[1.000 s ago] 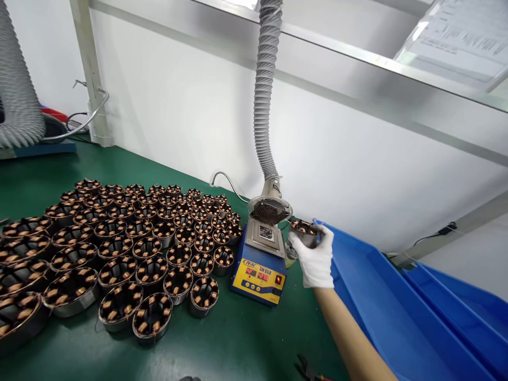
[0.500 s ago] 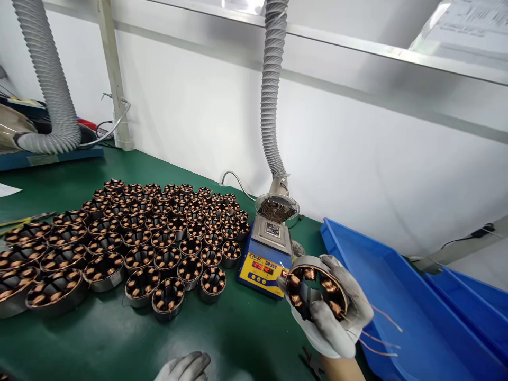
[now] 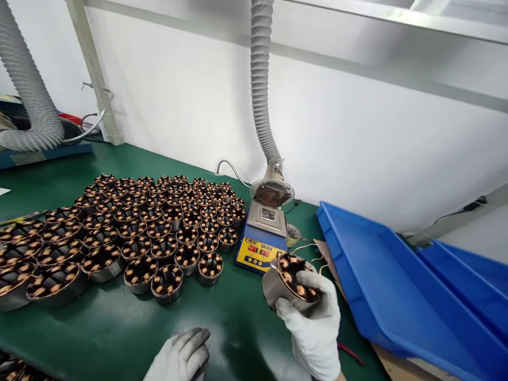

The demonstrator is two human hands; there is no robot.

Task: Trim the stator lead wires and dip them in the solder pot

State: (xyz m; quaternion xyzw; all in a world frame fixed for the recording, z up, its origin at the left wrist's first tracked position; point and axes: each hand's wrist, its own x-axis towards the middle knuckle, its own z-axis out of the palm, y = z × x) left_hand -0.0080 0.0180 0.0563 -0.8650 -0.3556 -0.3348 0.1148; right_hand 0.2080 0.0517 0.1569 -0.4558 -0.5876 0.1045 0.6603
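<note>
1 white-gloved left hand, cut off, grip unclear; your white-gloved right hand pinches 1 grey metal, copper-coiled ring.

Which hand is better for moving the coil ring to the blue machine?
Probably the right hand: it grips the coil ring, near the blue machine. The left hand seems empty and sits farther away.
</note>
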